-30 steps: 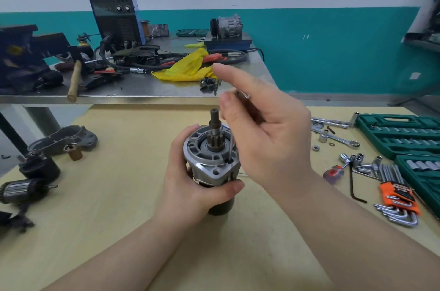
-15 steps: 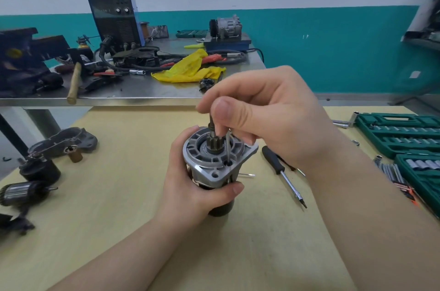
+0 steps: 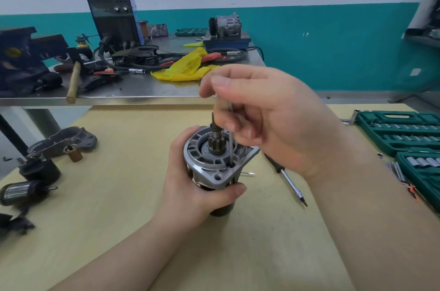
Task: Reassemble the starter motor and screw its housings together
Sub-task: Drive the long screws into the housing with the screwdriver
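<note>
Left hand (image 3: pixel 190 186) grips starter motor (image 3: pixel 214 167) upright; right hand (image 3: pixel 269 119) pinches long bolt (image 3: pixel 230 143) in flange hole; tilt risks cross-threading

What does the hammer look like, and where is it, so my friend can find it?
Look at the steel workbench behind the yellow wooden table. Near its front edge, left of the yellow cloth, lies the hammer, its handle end reaching just over the edge. It is the only tool there with a pale wooden handle.
</note>
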`<state>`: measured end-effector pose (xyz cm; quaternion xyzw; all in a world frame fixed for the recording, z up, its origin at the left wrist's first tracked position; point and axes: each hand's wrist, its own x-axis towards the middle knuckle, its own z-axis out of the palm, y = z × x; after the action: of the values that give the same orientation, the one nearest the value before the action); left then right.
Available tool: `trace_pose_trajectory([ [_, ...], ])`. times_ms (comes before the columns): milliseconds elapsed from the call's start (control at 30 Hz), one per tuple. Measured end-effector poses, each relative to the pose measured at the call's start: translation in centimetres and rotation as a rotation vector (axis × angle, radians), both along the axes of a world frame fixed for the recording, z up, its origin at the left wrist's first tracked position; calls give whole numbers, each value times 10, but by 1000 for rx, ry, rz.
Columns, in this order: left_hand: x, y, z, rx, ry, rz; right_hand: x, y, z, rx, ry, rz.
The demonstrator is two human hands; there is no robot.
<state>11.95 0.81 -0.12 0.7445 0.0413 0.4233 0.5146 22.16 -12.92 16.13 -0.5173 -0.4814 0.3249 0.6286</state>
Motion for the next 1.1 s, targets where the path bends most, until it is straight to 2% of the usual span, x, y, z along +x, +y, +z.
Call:
trace_pose_trajectory([
  [67,0,0,2,6,4,0,8,-3,-1,5,65,59],
  [133,1,0,1,2,6,3,7,-1,-7,82,121,-10],
  [200,1,0,1,-26,4,6,-5,5,-20,243,58,-254],
  [267,3,0,2,-43,-7,10,-20,14,-38,424,-107,-566],
  [300,3,0,1,-43,-9,11,-24,18,-44,489,-121,-627],
  [333,3,0,1,-43,-9,10,-24,21,-47,520,-81,-608],
  [400,3,1,1,-49,-2,7,-18,23,-44,476,12,-436],
  [467,3,2,1,-46,2,12,-10,21,-42,414,-13,-279],
  [533,2,1,2,-49,3,17,-7,19,-45,453,-169,-292],
  [667,2,-1,4,-24,-3,21,-16,21,-50,611,-725,-677],
  [733,1,-2,4,8,-5,29,-23,26,-48,606,-846,-749],
  [800,0,0,4,16,2,27,-22,25,-41,530,-806,-648],
  [933,1,2,1,-36,36,11,-7,4,-20,301,-509,-234],
  [1100,4,6,-3,-16,62,-33,1,-1,-8,220,-297,-133],
])
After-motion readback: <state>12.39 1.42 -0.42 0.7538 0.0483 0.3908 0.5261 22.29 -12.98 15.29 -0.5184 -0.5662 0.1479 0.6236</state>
